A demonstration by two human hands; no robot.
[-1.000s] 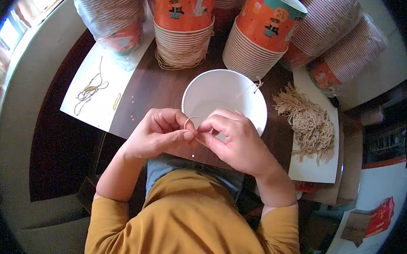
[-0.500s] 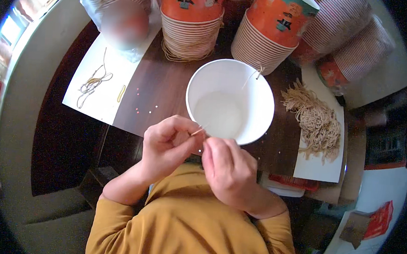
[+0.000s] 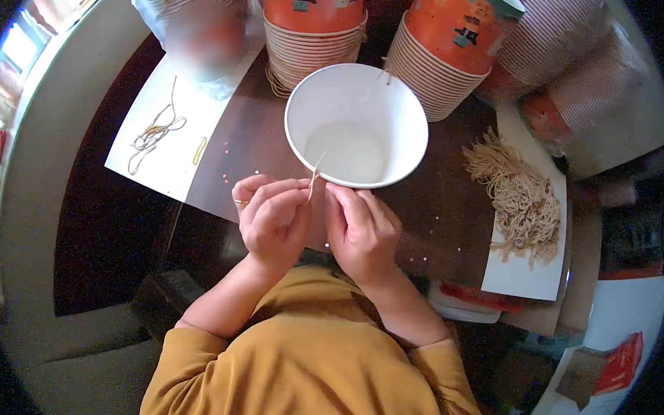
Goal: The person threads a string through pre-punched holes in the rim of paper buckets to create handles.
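Observation:
A white-lined paper bucket [image 3: 406, 117] stands in front of me with its mouth tilted toward me. My left hand [image 3: 274, 219] is closed, pinching a thin beige cord [image 3: 314, 180] at the bucket's near rim; the cord's tip sticks up over the opening. Just to the right, my right hand [image 3: 365, 228] grips the near rim, its fingertips partly hidden behind the knuckles. On the far rim, another bit of cord [image 3: 386, 78] is fastened, with a short tail inside.
Two stacks of orange printed buckets [image 3: 311, 50] [image 3: 439, 73] stand behind. Wrapped bucket stacks [image 3: 575, 78] lie at the far right. A heap of beige cords [image 3: 522, 200] rests on a white sheet [image 3: 522, 276]. Loose cord [image 3: 150, 139] lies on the left sheet. Small pellets dot the table [image 3: 452, 230].
The bucket has shifted away from me and slightly left. Both hands have moved up to its near rim; the left now holds the cord upright there, and the right has taken hold of the rim.

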